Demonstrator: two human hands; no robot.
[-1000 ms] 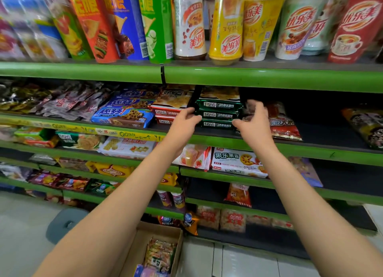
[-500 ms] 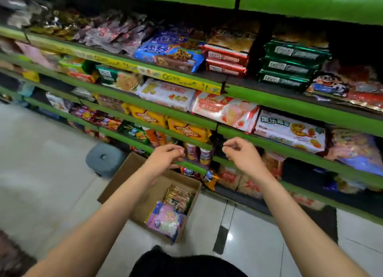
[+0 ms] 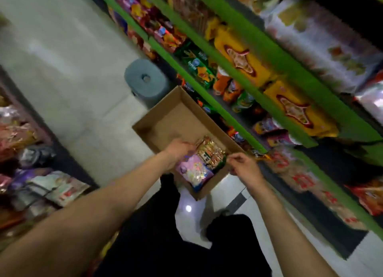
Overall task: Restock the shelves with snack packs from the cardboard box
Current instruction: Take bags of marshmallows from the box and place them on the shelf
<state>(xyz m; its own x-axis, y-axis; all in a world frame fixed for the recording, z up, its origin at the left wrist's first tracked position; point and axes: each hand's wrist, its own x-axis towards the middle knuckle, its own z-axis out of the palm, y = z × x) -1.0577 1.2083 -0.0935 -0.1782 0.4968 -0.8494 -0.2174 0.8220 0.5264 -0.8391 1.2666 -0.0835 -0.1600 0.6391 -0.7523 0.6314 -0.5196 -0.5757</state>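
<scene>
An open cardboard box point(image 3: 163, 119) sits on the floor against the green shelves point(image 3: 226, 57). Its near end holds a stack of brown-and-gold snack packs point(image 3: 211, 152) and a pink pack point(image 3: 194, 173). My left hand point(image 3: 178, 152) is over the box, just left of the snack packs; motion blur hides whether it touches them. My right hand point(image 3: 244, 166) hovers above the box's right wall with fingers loosely curled and nothing in it.
A grey plastic stool point(image 3: 145, 81) stands on the floor beyond the box. Green shelves packed with snack bags run along the right. Another rack of packs point(image 3: 31, 173) lines the left. My dark-clad legs point(image 3: 165, 235) are below the box.
Both hands dropped from the upper shelf down to the box on the floor. The view swung downward and tilted, and is now blurred.
</scene>
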